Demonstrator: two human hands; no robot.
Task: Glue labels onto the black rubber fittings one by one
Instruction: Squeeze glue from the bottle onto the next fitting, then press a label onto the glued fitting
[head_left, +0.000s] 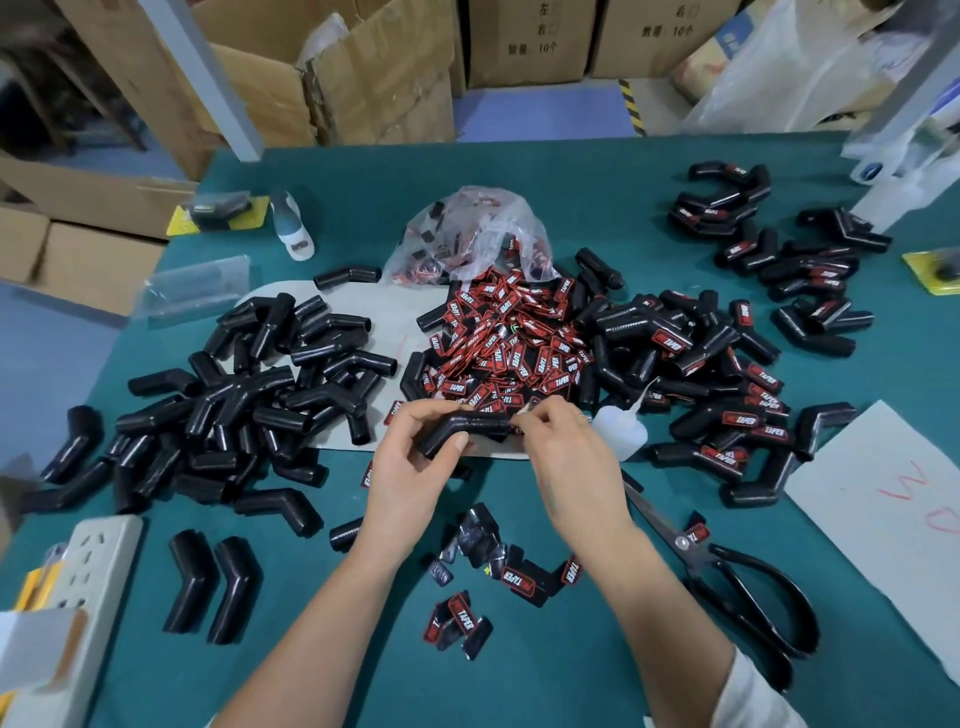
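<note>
Gripping black fitting (462, 428) in left hand (415, 467), right hand (566, 447) pinching its end, "TAPER" labels (498, 338) heaped behind

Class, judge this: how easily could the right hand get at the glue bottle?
Probably easily: the glue bottle stands uncovered beside the right hand, though its fingers currently pinch at the held fitting.

We see one bent black rubber fitting (462, 427) held level above the worktop (571, 649); bare fittings (249, 395) heap left, labelled fittings (727, 395) right, red-and-black labels (509, 343) piled between.
</note>
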